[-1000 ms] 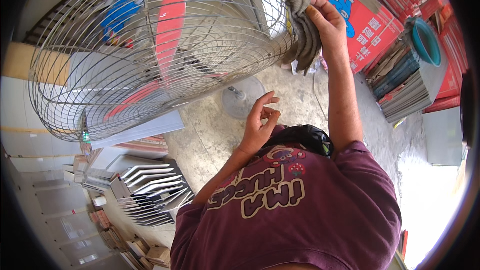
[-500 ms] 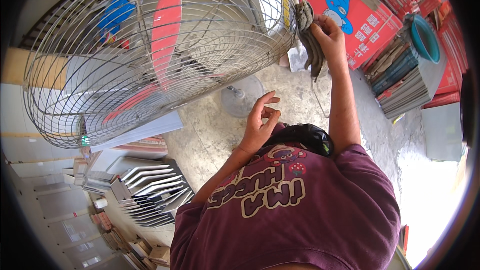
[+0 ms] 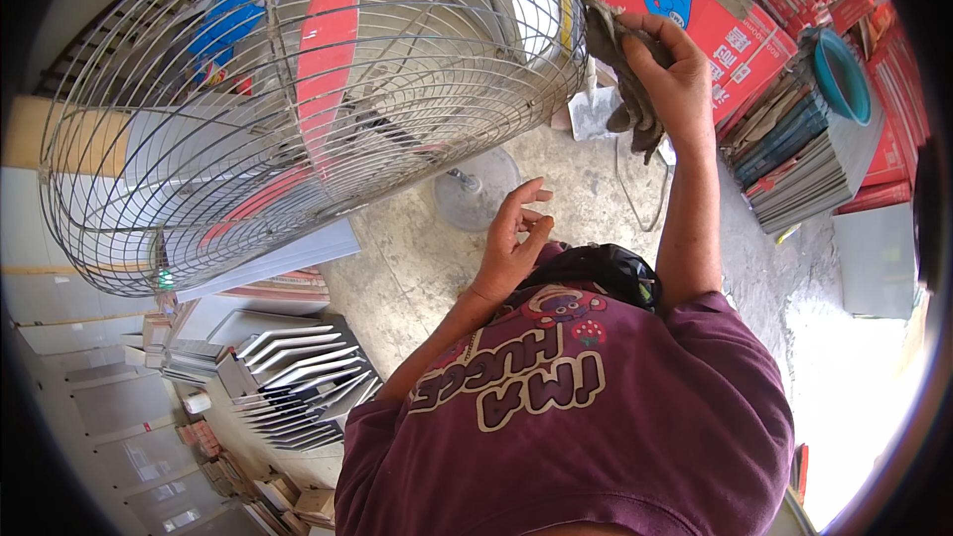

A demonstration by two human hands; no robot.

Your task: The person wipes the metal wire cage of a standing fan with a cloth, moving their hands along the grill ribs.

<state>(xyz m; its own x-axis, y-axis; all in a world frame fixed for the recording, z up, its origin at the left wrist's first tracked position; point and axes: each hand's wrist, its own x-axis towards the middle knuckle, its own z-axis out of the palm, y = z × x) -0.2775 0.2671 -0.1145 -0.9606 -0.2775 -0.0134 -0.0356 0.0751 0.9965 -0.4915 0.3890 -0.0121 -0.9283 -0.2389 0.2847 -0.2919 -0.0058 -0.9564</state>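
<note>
A large caged fan (image 3: 328, 119) with red blades fills the upper left, its wire guard dusty. My right hand (image 3: 675, 65) is raised at the fan's right edge, fingers closed on a grey-brown, dirty cloth (image 3: 635, 79) that hangs down below them. The cloth's upper end lies against or very near the guard's rim; I cannot tell whether it touches. In front of my body, below the guard, my left hand (image 3: 516, 243) holds nothing, its fingers loosely curled and apart. The fan's round base (image 3: 476, 189) rests on the floor beyond it.
A shovel blade (image 3: 594, 114) stands behind the cloth. Red printed cartons (image 3: 735, 69) and stacked tiles (image 3: 819, 164) are at the right, with a teal basin (image 3: 842, 77) on top. A rack of tile panels (image 3: 298, 377) stands at lower left on the concrete floor (image 3: 387, 278).
My right hand has shifted slightly right and nearer, and the cloth has spread and swung with it. My left hand has hardly moved.
</note>
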